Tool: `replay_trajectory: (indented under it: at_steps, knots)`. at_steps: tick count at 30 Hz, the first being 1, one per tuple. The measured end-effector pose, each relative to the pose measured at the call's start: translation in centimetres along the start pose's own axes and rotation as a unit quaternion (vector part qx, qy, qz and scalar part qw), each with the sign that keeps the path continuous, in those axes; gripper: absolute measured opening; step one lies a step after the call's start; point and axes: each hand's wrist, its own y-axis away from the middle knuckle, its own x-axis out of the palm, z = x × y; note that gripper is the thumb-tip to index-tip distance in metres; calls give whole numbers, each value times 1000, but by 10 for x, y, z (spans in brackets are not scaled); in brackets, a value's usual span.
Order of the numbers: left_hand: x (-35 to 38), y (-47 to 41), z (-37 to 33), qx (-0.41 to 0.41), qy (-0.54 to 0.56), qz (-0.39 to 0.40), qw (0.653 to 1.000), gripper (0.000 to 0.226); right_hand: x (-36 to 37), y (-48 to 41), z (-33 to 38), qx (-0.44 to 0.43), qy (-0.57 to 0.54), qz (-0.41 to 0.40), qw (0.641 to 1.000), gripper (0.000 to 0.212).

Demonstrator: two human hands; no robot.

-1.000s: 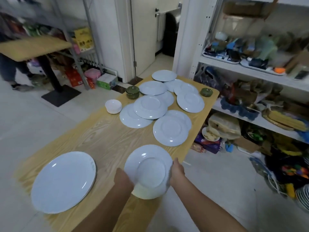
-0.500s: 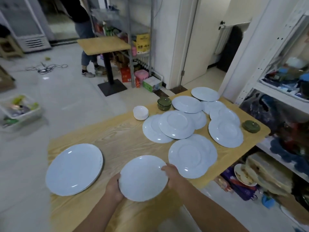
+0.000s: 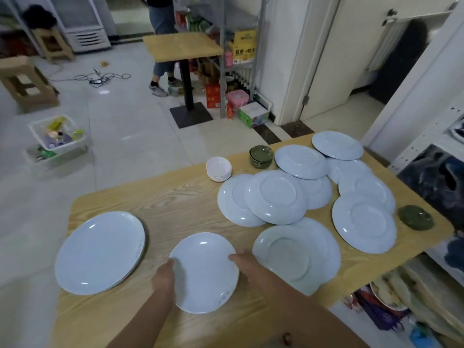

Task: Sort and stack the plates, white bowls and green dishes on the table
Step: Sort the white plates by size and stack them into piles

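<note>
Left hand (image 3: 164, 277): closed on the near-left rim of the medium plate (image 3: 204, 272), fingers under the edge, thumb side on top.
Right hand (image 3: 242, 259): gripping the same plate at its right rim, thumb over the lip; whether the plate rests on the desk (image 3: 175, 199) or hangs just above it cannot be told.
Held item: plain white plate, face up, near the front edge of the desk, between the large oval plate (image 3: 100, 252) on its left and the upturned plate (image 3: 296, 254) on its right.
Risk, near edge: the held plate sits close to the person's side of the desk; a loose release could let it slide off.
Risk, right neighbour: the upturned plate lies just beside the right hand and its near rim seems to reach past the desk edge; a knock from the wrist could tip it to the floor.
Risk, scattered heap (image 3: 276, 197): rimmed plates overlap one another, several face down; drawing one from below may drag the rest.
Risk, mis-sorting: sizes look alike from above; a medium plate set on the oval one would sit unsteady.
White bowls (image 3: 218, 169): nested at the far edge, stacked.
Green dishes (image 3: 261, 156): one stack beside the bowls.
Stray green dish (image 3: 415, 217): alone, near the right desk edge, well apart from its stack.
</note>
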Motion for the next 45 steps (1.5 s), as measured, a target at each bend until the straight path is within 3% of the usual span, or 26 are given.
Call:
replay_trajectory:
  at_steps: [2,5,7,9,12,13,15,19,22,24,25,28,31,32,33,36,38,41,43,45]
  knots:
    - [23,5,-1,23,-117,-165,979,40,-21,-6,5,-55,105,-28,993,32]
    - [67,45,-1,152,-61,-305,938,32,-66,-16,0,-126,126,-117,977,29]
    - [102,72,8,217,-45,-245,944,19,-107,-21,-9,-121,122,-185,968,30]
    - [140,89,18,202,-93,-119,968,17,-145,-30,-23,-76,138,-220,963,35]
    - [187,101,29,116,-258,-8,959,26,-184,-38,-37,15,168,-208,963,43]
    - [198,102,31,71,-285,4,956,38,-189,-40,-40,28,173,-190,966,44]
    - [210,109,30,-3,-237,25,971,53,-192,-41,-41,31,163,-152,974,47]
    - [208,117,22,-41,-160,20,986,61,-198,-44,-43,52,117,-76,989,46]
    - [200,80,37,-52,-107,14,993,59,-207,-48,-41,58,-2,4,998,39]
    - [196,42,57,-41,-90,49,994,77,-211,-42,-32,59,-56,38,996,42]
    - [192,41,58,-43,-67,74,994,74,-213,-36,-24,57,-89,61,993,41]
    - [171,99,28,28,-42,92,994,31,-216,-21,3,32,-165,113,979,35]
    - [145,116,20,126,-89,99,983,51,-218,-16,31,76,-218,111,967,14]
    - [135,118,18,151,-101,116,976,54,-216,-16,39,89,-233,109,962,19]
    - [126,121,17,169,-110,133,970,50,-213,-16,48,99,-245,112,958,24]
    - [109,118,17,195,-68,111,972,10,-196,-12,69,116,-281,133,943,20]
    - [99,107,19,198,-25,37,979,22,-181,-15,75,124,-246,160,948,27]
    - [78,91,22,184,9,-50,982,34,-156,-19,77,128,-61,224,964,52]
    - [64,84,26,160,7,-87,983,38,-138,-17,75,102,70,245,962,47]
    - [53,77,31,143,1,-115,983,42,-120,-15,67,62,171,236,955,28]
